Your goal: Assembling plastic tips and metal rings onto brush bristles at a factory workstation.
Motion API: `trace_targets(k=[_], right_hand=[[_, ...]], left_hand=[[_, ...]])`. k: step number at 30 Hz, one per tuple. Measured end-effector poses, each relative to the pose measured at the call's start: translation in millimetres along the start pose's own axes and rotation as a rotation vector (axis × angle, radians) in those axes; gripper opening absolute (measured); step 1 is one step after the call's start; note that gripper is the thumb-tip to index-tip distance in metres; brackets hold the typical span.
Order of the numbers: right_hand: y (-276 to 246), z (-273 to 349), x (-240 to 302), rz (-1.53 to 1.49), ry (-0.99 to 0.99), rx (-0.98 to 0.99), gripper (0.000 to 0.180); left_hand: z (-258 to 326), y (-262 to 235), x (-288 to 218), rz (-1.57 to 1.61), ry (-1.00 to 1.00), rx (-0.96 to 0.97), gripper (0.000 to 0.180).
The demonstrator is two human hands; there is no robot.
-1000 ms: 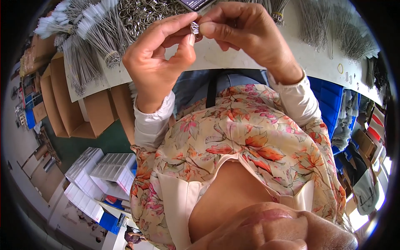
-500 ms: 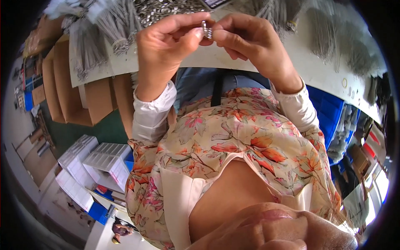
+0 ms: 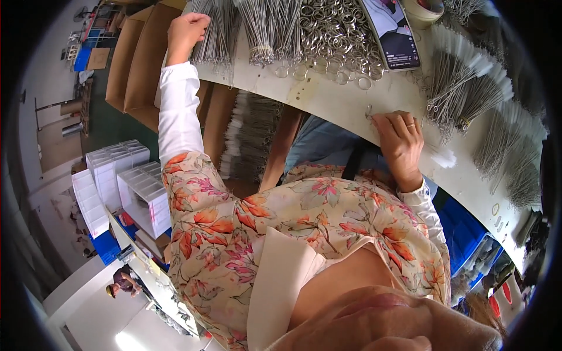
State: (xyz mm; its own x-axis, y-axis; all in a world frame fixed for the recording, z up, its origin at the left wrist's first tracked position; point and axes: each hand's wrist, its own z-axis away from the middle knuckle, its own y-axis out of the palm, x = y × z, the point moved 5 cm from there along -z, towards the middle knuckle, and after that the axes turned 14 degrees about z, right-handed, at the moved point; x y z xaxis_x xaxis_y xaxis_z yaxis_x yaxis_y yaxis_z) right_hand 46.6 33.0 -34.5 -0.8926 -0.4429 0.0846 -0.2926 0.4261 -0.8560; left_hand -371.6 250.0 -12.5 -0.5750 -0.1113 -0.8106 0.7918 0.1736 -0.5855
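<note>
Right grip (image 3: 399,137), curled, pinches ring (image 3: 368,109); left grip (image 3: 186,34) outstretched.

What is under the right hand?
The right hand is over the pale table; a small metal loop shows at its fingertips, white bristles to its right. Whatever its palm covers is hidden.

1. On the far side of your table (image 3: 339,96), right of its middle, lies your phone (image 3: 393,29), its screen lit.
2. Near the bottom of that phone's screen, at the end closest to you, you have a few short lines of small white lettering, too tiny to make out.
3. Along the right edge of the same screen you can see little pale marks, equally unclear.
4. You have no other legible writing in view.
</note>
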Motion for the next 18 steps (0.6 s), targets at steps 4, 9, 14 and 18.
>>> trace_targets(k=[4,9,14,18], right_hand=[[2,-3,0,-0.043,-0.001,-0.033,0.021],[1,-2,-2,-0.071,0.033,-0.022,0.022],[-2,-1,-5,-0.096,0.053,-0.043,0.021],[-22,2,-10,-0.112,0.053,-0.061,0.02]], left_hand=[[-17,37,-11,-0.293,0.006,0.131,0.03],[-24,53,-6,-0.803,0.011,0.064,0.028],[-42,39,33,-0.387,-0.212,0.15,0.024],[-34,43,25,-0.167,-0.155,0.105,0.02]])
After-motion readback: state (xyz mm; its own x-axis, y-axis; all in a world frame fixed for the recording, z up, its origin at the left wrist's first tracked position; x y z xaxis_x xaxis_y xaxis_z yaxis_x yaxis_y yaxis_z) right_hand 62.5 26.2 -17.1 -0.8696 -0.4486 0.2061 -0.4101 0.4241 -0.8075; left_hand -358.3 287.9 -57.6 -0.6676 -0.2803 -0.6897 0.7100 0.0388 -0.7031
